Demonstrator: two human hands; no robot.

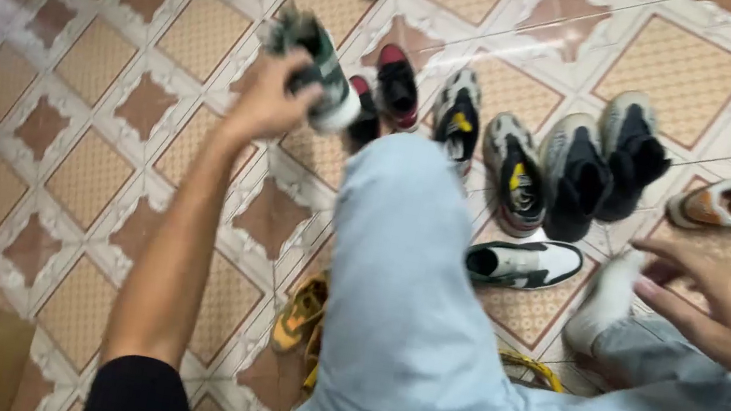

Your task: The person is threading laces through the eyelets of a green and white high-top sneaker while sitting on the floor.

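Head view: green sneaker point(316, 71) pointing lower-right.

Both arms out in front, the hands doing different things.

The left arm stretches straight forward, bare below a dark sleeve, and the left hand point(272, 101) is curled tight in a grip, its back towards the camera. The right hand point(728, 310) reaches in from the right edge, palm down, its fingers point(670, 256) spread loosely and holding nothing. The knees, in pale trousers, lie between the arms.
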